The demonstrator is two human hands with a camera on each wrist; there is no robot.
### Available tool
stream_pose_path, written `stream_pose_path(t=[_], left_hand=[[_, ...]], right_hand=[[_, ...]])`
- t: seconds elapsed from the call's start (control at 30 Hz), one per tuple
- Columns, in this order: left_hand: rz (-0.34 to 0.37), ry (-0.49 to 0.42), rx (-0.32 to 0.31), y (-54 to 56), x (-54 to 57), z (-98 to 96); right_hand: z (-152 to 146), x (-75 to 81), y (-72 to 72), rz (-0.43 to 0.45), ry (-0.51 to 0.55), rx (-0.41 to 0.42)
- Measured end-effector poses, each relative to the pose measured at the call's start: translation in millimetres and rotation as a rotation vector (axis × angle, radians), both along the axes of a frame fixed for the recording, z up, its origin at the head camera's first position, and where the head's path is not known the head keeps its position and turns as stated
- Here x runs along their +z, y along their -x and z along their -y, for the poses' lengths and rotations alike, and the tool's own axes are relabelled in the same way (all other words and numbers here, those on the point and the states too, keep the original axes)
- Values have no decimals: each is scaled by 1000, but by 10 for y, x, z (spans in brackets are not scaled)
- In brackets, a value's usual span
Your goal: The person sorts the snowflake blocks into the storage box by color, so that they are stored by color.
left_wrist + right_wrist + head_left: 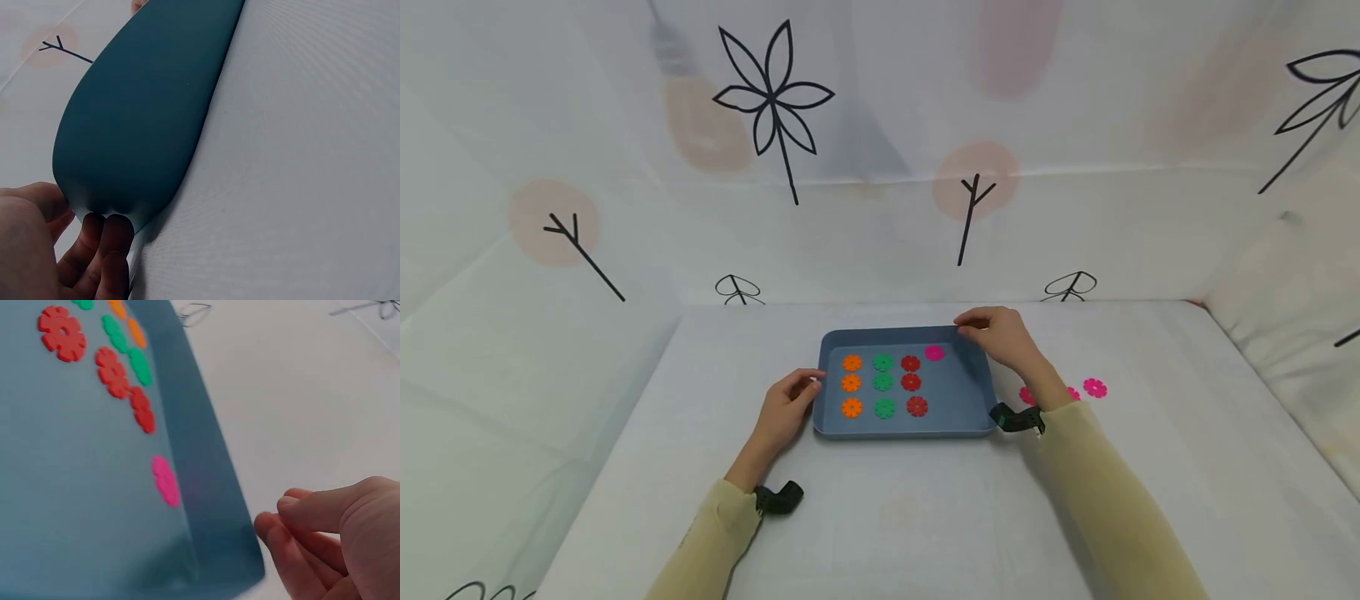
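Observation:
A blue-grey tray (955, 400) lies on the white-covered table. In it are columns of notched plastic snowflake discs: three orange (851, 383), three green (883, 382) and three red (911, 382), with one pink disc (934, 353) at the top right. My left hand (786, 412) holds the tray's left end; in the left wrist view bent fingertips (115, 228) press the outer wall. At the far right corner, my right hand (1000, 337) is beside the rim, thumb near the index finger, with nothing visible between them. Whether it touches the rim, I cannot tell.
More pink discs (1095, 387) lie on the table (895, 517) right of the tray, some partly hidden by the right forearm. A white cloth wall (865, 242) with plant drawings stands behind. Each wrist wears a dark strapped device (779, 498).

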State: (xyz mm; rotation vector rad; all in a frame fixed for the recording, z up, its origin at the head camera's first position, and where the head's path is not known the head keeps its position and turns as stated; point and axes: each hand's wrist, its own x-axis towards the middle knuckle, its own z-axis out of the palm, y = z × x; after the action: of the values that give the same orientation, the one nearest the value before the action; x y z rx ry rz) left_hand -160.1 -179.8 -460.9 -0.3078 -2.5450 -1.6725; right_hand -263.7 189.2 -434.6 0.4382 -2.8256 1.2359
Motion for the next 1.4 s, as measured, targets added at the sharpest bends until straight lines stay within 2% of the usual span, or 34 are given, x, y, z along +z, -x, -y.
stream_pose_path(t=[0.13,0.3,0.43,0.67,0.77,0.87,1.0,1.13,1.4], left_hand=[[8,2,5,-8,15,-2],[7,-7,-2,-9,22,-6],[5,-3,2,-7,25,-14],[15,19,13,-8,15,-21],[23,14,10,-2,9,-15],[23,13,10,6,2,-7],[21,22,13,9,-3,0],[20,18,13,4,1,-1],[25,23,12,-14,35,-1]], right_hand=[[-178,19,-39,-25,13,-42],[-482,-15,-112,-4,-20,-104],[-762,-72,-217,50,-51,-158],[-1304,-200,-409,152,-126,-194],[-1527,-263,-456,228,-129,-193],[-1704,-308,-475,298,-82,-165],[-1819,-334,-473,347,-20,-114],[-1847,-330,-486,357,9,-79],[-1803,-336,-539,353,35,-84]])
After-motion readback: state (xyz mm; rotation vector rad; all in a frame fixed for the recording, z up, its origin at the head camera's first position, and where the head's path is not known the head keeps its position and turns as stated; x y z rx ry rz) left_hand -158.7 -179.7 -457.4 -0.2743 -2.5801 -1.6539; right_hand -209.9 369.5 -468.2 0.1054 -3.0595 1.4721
